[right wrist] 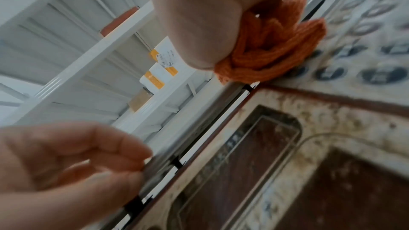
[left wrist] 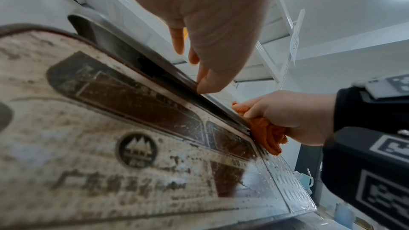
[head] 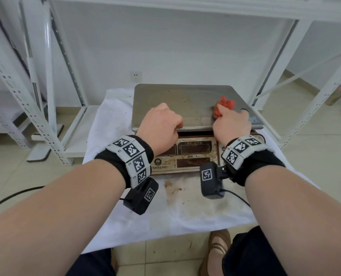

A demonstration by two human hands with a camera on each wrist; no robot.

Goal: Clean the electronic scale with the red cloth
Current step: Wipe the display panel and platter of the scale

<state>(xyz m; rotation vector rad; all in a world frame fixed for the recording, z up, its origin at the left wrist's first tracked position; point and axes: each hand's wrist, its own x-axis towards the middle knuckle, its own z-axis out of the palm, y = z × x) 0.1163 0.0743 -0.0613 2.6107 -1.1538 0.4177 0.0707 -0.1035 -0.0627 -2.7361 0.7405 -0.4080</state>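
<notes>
My right hand (head: 232, 124) has the red cloth (head: 224, 106) bunched in a curled fist, pressed on the near right part of the steel weighing pan (head: 185, 104) of the electronic scale (head: 195, 152), right at its front edge. My left hand (head: 160, 124) holds the pan's near edge, fingertips (left wrist: 207, 86) and thumb pinching the lip to steady it.

To do this step well, I judge I should keep the left hand firm so the pan does not rock, work the cloth in overlapping strokes from the right side across to the brown smears in the middle, and run a fold of it along the lip where grime gathers (the wad is thick, so a flatter fold would probably reach the gap under the pan better). The front panel looks far dirtier and is likely next.

As for writing: the panel carries a round emblem (left wrist: 137, 148) with peaked shapes and a line of Chinese characters (left wrist: 119, 184) below it, starting "广东"; the rest is too smudged to read. The display windows are dark.

The scale sits on a stained white cloth (head: 109, 120) covering the counter.
</notes>
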